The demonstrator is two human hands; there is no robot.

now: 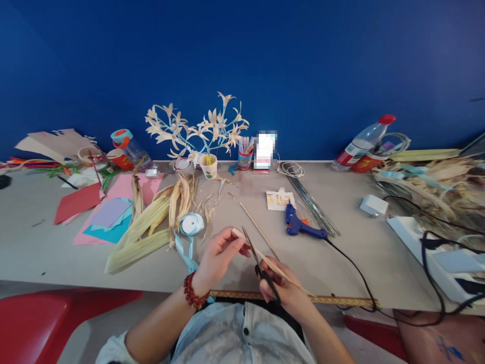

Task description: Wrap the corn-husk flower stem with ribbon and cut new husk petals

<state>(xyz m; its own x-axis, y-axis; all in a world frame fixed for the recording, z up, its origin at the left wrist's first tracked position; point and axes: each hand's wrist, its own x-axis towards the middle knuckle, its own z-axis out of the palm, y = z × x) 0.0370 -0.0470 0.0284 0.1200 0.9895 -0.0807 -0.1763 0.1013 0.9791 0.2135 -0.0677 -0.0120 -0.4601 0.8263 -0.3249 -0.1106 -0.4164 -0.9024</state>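
Note:
My left hand (pixel 222 255) pinches the far end of a pale strip of corn husk (pixel 278 270), which runs back toward my body over my right hand. With my right hand (pixel 286 293) I grip black-handled scissors (pixel 268 280). Their blades (pixel 250 242) point up and away, lying across the strip close to my left fingertips. Just behind my hands a thin tan stick (pixel 257 227) rests on the table. To the left of my left hand stands a roll of light blue ribbon (pixel 192 223), its loose tail trailing toward my wrist.
Dried corn husks (pixel 151 227) and coloured paper (pixel 109 220) cover the left. A blue glue gun (pixel 299 225) with a cord and a bundle of wires (pixel 312 202) lie right. Husk flowers (pixel 212 121) stand in a paper cup (pixel 208 167). A power strip (pixel 420 258) sits far right.

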